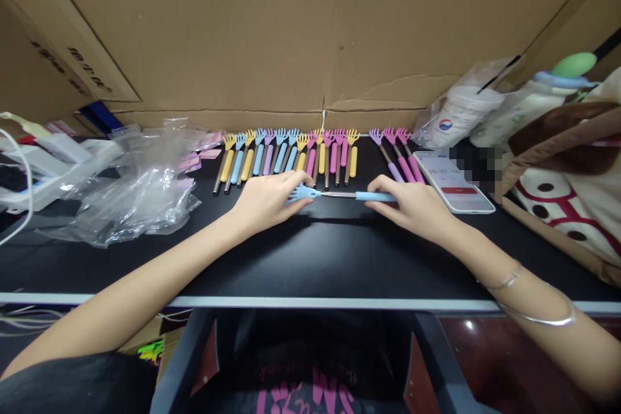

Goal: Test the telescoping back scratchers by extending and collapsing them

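Observation:
A blue back scratcher [339,195] with a metal rod is held level above the dark desk between my two hands. My left hand [272,199] is closed around its claw-shaped head. The other end, a blue handle, sits in the grip of my right hand [410,204]. Just beyond my hands, several yellow, blue, purple and pink back scratchers [291,158] lie side by side with their claws pointing away from me. A smaller group of purple and pink back scratchers [395,155] lies to the right.
Crumpled clear plastic bags [140,187] cover the desk's left side, near a white cable [26,187]. On the right are a phone [453,181], a lidded cup [460,116], a bottle [548,97] and a fabric bag [577,174]. Cardboard [242,32] stands behind.

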Available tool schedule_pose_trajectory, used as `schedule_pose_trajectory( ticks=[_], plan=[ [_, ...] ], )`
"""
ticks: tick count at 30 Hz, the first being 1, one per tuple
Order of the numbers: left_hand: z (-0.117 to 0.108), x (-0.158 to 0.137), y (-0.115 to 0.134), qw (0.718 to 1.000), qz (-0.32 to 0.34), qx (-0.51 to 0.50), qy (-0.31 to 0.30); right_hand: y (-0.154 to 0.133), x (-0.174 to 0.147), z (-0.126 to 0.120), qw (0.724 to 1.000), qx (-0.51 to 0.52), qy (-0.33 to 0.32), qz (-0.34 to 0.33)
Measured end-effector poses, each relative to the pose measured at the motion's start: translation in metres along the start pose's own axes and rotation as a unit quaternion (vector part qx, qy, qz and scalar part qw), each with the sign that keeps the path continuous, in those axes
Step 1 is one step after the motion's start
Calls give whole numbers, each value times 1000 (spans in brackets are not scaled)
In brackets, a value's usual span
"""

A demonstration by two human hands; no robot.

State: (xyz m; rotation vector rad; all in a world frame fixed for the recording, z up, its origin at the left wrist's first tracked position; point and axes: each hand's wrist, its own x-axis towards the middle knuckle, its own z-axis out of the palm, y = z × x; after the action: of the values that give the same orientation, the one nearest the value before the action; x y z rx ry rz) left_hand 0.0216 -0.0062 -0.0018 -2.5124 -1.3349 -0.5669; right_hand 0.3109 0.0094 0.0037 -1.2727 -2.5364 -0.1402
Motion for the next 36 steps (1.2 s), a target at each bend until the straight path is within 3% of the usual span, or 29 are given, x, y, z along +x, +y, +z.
schedule_pose_trajectory(
  ticks=[12, 36],
  plan=[
    [-8, -1, -11, 996, -9, 11, -83, 27, 1, -6, 998, 42, -32, -26],
    [-4, -3, -12, 994, 46, -5, -94, 26, -3, 5, 996, 17, -55, -75]
  ],
)
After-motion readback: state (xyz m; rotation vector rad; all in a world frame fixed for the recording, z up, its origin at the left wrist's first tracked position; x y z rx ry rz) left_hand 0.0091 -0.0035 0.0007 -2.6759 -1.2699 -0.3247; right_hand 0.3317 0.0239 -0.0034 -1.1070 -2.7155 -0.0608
